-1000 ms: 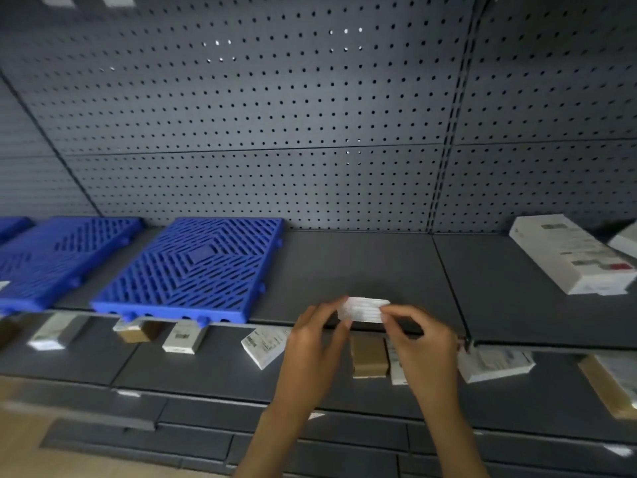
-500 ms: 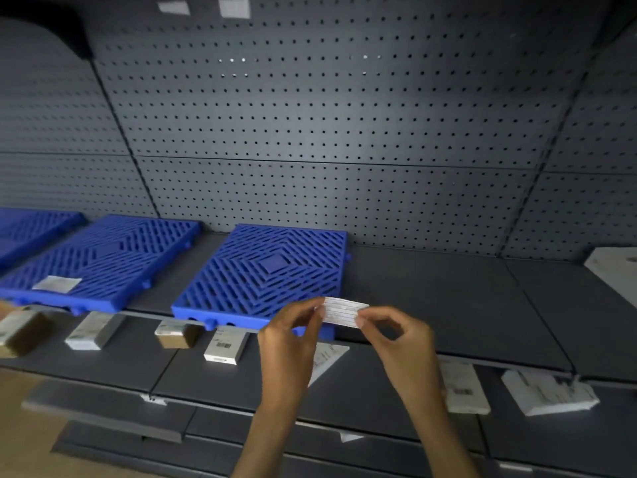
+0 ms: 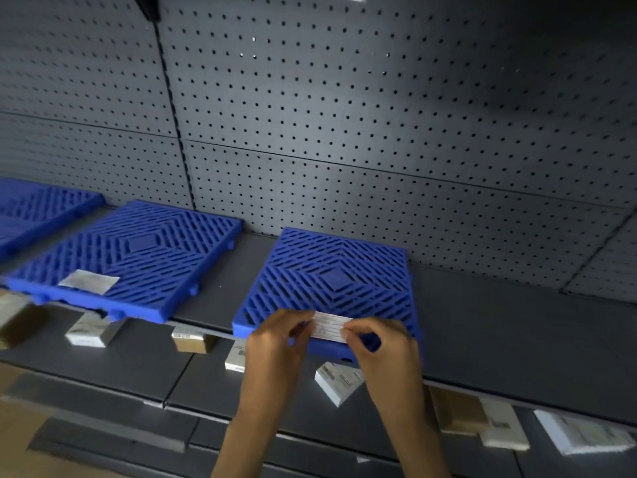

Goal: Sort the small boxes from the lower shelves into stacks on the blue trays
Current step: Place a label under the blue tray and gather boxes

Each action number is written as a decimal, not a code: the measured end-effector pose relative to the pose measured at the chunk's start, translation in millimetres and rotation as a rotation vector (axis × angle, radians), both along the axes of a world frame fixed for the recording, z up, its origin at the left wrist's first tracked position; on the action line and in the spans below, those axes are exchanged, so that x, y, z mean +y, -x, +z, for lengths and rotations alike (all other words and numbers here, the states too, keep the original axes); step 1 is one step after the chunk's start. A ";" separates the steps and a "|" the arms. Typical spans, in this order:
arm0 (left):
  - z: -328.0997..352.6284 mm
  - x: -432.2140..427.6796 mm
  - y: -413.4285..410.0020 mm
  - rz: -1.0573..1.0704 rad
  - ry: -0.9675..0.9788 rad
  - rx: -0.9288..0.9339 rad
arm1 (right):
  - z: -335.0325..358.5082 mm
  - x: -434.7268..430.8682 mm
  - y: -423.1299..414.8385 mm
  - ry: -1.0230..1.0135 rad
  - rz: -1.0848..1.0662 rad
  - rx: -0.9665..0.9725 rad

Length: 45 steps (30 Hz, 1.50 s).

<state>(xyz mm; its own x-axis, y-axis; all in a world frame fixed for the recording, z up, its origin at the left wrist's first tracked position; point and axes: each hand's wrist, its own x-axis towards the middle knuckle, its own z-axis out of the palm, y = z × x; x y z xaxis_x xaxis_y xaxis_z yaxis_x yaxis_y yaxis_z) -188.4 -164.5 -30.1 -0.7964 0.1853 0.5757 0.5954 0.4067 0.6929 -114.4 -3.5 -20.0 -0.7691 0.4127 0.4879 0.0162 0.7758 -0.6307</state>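
Both hands hold one small white box (image 3: 329, 326) by its ends, over the front edge of the nearest blue tray (image 3: 336, 270). My left hand (image 3: 279, 343) pinches its left end and my right hand (image 3: 382, 350) pinches its right end. A second blue tray (image 3: 138, 260) to the left carries one flat white box (image 3: 89, 281) near its front. A third blue tray (image 3: 38, 210) shows at the far left. On the lower shelf lie several small boxes, among them a white box (image 3: 339, 381), a brown box (image 3: 193, 339) and a grey-white box (image 3: 91, 331).
Grey pegboard (image 3: 344, 115) backs the shelves. The grey upper shelf (image 3: 517, 322) runs right of the nearest tray. More boxes (image 3: 503, 426) lie on the lower shelf (image 3: 113, 367) at the right, and a brown box (image 3: 20, 322) sits at the far left edge.
My view has swung left and closer. The two hands have carried the small white box leftwards from over the bare shelf to the front edge of the nearest blue tray.
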 end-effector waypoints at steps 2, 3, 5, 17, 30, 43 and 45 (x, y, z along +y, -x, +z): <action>-1.8 -1.8 6.7 -0.017 0.033 -0.023 | -2.3 -4.8 3.1 -0.046 -0.034 -0.013; -2.1 -1.8 8.3 -0.029 0.047 -0.029 | -4.7 -5.5 3.7 -0.058 -0.044 -0.022; -2.5 -2.1 10.5 -0.050 0.070 -0.030 | -11.1 -4.4 3.9 -0.046 -0.053 -0.043; -9.4 -5.4 27.6 -0.063 0.180 -0.050 | -19.2 0.2 5.2 0.043 -0.109 -0.019; 0.5 -7.2 21.1 -0.087 0.259 -0.015 | -9.5 7.5 -0.5 0.074 -0.014 -0.055; 29.4 41.5 -42.0 -0.238 0.596 0.334 | 11.8 74.5 -106.4 -0.122 -0.035 -0.230; 24.3 62.3 -58.5 -0.257 0.635 0.324 | 7.5 92.8 -132.5 -0.130 -0.087 -0.227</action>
<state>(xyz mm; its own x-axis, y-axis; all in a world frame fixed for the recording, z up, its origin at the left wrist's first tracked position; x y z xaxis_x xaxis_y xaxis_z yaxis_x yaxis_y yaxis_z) -129.9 -102.2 -5.8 -0.4928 0.7160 0.4944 0.8591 0.4905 0.1461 18.1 89.3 -12.5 -0.8294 0.4274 0.3599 0.2163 0.8395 -0.4985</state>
